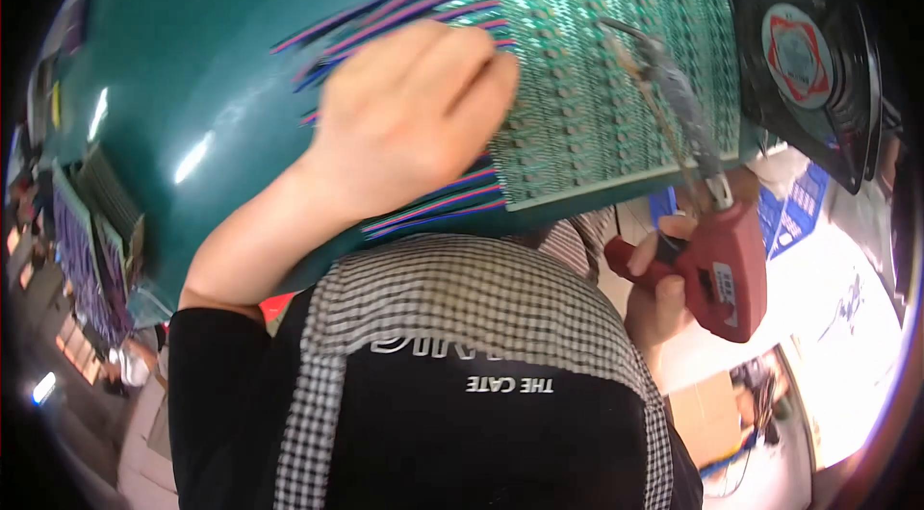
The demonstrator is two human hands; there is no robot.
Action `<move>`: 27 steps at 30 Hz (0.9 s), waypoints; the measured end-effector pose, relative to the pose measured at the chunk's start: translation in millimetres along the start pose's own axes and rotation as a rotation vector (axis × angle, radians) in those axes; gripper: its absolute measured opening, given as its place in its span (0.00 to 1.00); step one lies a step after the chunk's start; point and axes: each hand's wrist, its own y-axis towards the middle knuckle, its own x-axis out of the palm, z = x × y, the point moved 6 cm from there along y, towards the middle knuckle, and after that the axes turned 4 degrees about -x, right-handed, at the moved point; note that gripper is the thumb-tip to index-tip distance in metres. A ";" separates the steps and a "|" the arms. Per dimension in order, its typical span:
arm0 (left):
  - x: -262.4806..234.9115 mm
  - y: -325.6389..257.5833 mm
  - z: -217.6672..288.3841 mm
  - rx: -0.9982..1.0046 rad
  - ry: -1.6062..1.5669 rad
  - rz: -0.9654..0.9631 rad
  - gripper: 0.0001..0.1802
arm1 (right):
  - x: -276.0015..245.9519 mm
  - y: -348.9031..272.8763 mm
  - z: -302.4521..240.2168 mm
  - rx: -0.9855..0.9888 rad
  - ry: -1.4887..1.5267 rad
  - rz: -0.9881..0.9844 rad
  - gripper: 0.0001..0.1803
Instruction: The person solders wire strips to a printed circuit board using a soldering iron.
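Circuit boards (577, 96), left hand (409, 111) bunched over wires (438, 6) — grip hidden, right hand (660, 306) clamped on soldering gun (739, 265)

Glare streaks the glossy green tabletop (192, 77) at left; lower right overexposes; blur softens the bare left hand (414, 106); edges bend into black.

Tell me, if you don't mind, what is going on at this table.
A person's right hand holds a red gun-shaped tool that reaches over a green circuit-board panel; whether it touches is unclear. The left hand, curled, is over coloured wires at the panel's left edge, its fingertips hidden. A black fan sits right of the panel.
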 end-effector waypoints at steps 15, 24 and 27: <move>1.1 12.3 -0.8 0.076 0.004 0.141 0.12 | 2.2 8.8 6.1 0.000 -0.121 -0.244 0.38; -3.8 8.6 -2.2 0.037 -0.029 0.069 0.18 | 4.6 4.9 10.6 0.068 -0.074 -0.227 0.38; -2.7 9.4 -1.9 0.023 -0.028 0.033 0.18 | 1.9 6.5 15.2 -0.045 -0.235 -0.257 0.36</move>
